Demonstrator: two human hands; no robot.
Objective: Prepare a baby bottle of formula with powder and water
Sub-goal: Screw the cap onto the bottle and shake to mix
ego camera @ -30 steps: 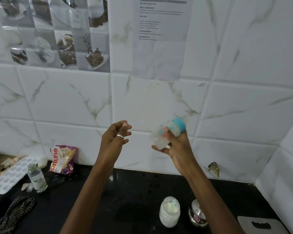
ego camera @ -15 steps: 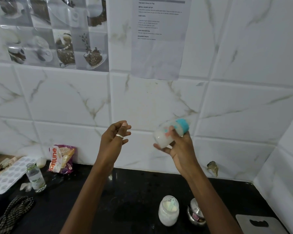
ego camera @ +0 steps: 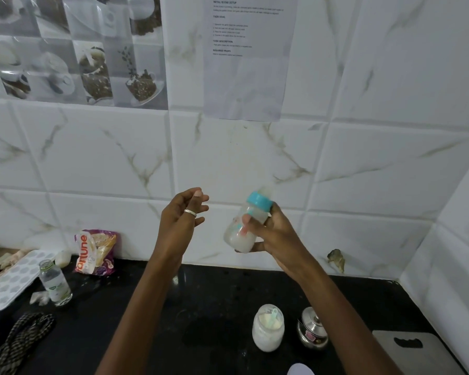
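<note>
Now baby bottle within right-hand fingers

Right hand grips a tilted, milky baby bottle above the black worktop; left hand hovers empty beside it.

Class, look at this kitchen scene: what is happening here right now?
A person is making baby formula. The right hand grips a baby bottle with its teal cap on and milky liquid inside, raised and tilted above the black counter. The left hand is raised beside it, holding nothing. An open jar of powder with a scoop inside stands on the counter, next to a small steel pot.
</note>
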